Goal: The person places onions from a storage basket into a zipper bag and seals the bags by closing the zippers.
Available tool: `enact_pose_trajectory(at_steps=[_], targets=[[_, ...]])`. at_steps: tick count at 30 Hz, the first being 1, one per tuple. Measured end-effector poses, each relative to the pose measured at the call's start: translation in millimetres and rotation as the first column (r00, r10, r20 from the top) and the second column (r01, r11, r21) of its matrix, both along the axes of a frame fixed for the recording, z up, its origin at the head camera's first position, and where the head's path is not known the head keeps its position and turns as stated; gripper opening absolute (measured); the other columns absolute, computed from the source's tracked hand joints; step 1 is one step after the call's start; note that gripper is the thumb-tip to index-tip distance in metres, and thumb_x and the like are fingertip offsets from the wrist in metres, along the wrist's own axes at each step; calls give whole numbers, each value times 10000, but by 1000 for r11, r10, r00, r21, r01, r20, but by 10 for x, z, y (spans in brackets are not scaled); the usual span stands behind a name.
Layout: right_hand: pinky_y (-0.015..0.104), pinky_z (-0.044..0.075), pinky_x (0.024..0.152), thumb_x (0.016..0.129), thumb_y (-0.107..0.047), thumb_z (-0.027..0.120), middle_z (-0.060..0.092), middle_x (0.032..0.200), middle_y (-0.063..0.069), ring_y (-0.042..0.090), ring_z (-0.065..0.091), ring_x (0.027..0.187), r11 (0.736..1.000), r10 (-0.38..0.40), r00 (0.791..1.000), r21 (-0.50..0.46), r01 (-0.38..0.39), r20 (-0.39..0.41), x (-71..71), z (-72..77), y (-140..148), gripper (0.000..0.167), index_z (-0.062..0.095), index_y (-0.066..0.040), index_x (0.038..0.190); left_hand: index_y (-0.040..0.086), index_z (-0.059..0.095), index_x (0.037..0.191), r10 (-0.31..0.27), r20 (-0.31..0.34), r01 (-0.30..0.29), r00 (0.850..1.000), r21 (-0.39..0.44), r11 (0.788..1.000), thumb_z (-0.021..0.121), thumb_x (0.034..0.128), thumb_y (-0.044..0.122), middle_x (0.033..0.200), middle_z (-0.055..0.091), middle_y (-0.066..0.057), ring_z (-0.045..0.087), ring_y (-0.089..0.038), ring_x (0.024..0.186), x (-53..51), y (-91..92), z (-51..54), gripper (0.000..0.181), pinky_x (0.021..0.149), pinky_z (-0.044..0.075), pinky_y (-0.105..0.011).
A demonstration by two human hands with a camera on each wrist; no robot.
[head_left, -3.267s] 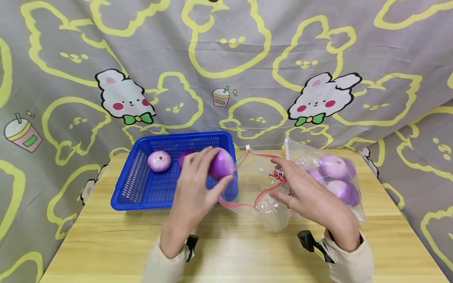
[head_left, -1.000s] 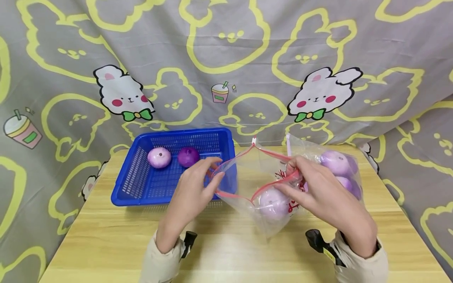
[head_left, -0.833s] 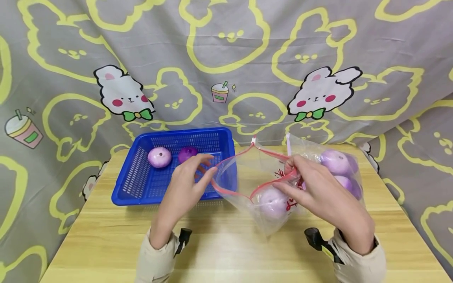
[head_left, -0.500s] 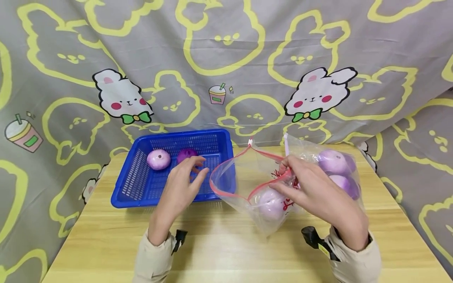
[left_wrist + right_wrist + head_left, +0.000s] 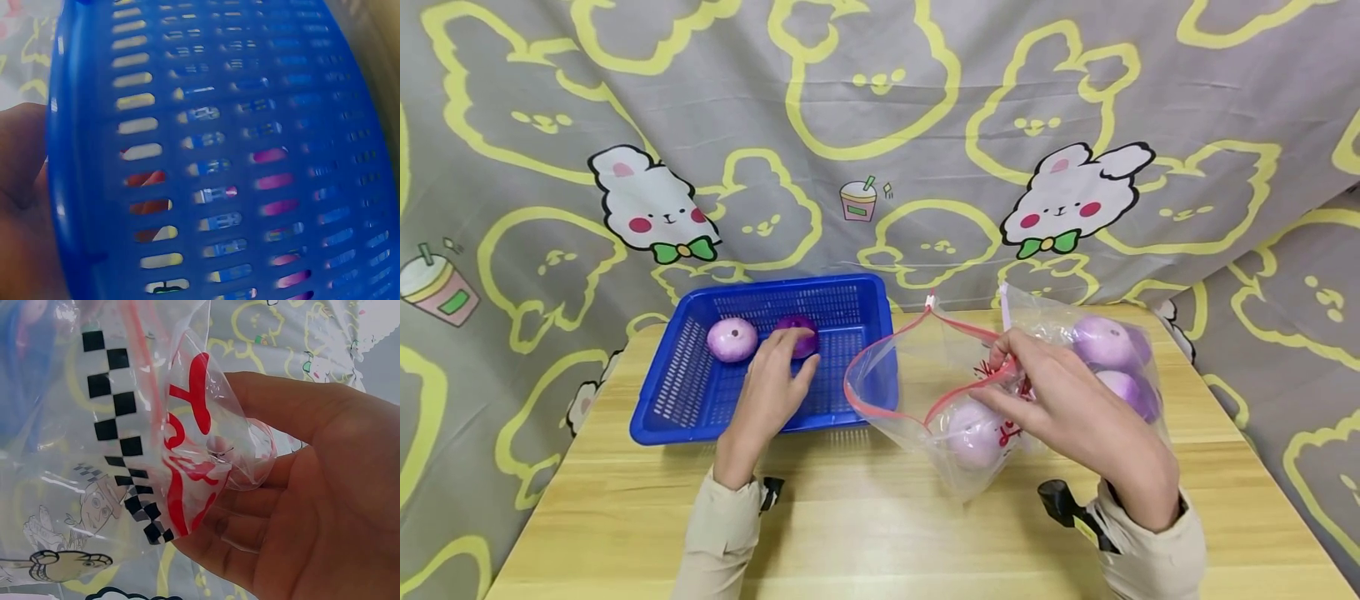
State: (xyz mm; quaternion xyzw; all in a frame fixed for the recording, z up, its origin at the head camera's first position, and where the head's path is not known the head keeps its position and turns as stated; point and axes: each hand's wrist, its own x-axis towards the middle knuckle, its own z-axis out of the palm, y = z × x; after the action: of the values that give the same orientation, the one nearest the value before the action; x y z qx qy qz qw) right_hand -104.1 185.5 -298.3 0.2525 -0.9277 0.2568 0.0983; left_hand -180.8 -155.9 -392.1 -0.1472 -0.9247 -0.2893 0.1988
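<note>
Over the blue basket (image 5: 715, 433), my left hand (image 5: 769, 385) reaches in with relaxed fingers, its tips at the dark purple onion (image 5: 806, 342); whether they touch it I cannot tell. Left of that onion lies a paler one (image 5: 732, 340). My right hand (image 5: 1063, 404) pinches the red-edged rim of a clear zip bag (image 5: 917, 367), whose mouth gapes toward the basket. One pale onion (image 5: 976, 433) sits inside this bag. The right wrist view shows the printed plastic (image 5: 187, 437) gathered at my right hand (image 5: 300, 469). Basket slots (image 5: 212, 169) fill most of the left wrist view.
Behind my right hand, a second clear bag (image 5: 1037, 312) with several purple onions (image 5: 1103, 342) lies at the right of the wooden table (image 5: 880, 525). A grey patterned curtain (image 5: 775, 108) hangs along the back edge.
An onion that my left hand held earlier is out of it, and an onion now shows in the bag. My left hand has let go of the bag's rim and moved left over the basket.
</note>
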Motion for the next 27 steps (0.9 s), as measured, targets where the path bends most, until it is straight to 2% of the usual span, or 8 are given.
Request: enact_pose_trajectory(at_steps=[7,13,19,24,27], targets=[[246,459,615,907,-307,741,595,816,-114,43,519,690,1000,2,1000,6,-2,-7,-8,-7,-18,250,564,-164,1009,26,596,1274,35,46,-34,998,-26,999,710,905,143,1279,571,-225,523,-438,1199,-98,-53,-67,404,993,433,-586],[253,465,625,902,-286,748,599,827,-105,51,530,709,1000,12,1000,11,-12,-4,-19,-19,-41,251,564,-156,1011,2,579,1294,65,66,-62,996,-58,996,732,868,107,1298,539,-262,516,-477,1148,-155,-98,-152,464,948,454,-608],[275,494,679,911,-319,734,637,882,-104,37,584,787,999,25,1000,25,-25,-6,-18,-37,-68,273,573,-151,1053,-18,592,1258,72,16,-71,997,-80,994,739,845,85,1267,542,-275,523,-492,1100,-222,-128,-195,450,935,446,-595],[283,490,687,913,-332,728,627,873,-108,41,571,782,999,19,1000,44,-19,5,-15,-35,-73,281,568,-152,1058,-31,605,1232,65,-38,-69,997,-99,993,760,820,68,1242,550,-290,532,-503,1078,-292,-140,-205,452,935,444,-592],[288,490,691,916,-334,725,621,869,-106,43,566,778,999,15,1000,46,-15,8,-18,-35,-69,272,566,-157,1047,-38,601,1233,70,-32,-74,997,-118,990,771,808,67,1263,536,-308,525,-516,1096,-334,-151,-211,469,958,434,-597]])
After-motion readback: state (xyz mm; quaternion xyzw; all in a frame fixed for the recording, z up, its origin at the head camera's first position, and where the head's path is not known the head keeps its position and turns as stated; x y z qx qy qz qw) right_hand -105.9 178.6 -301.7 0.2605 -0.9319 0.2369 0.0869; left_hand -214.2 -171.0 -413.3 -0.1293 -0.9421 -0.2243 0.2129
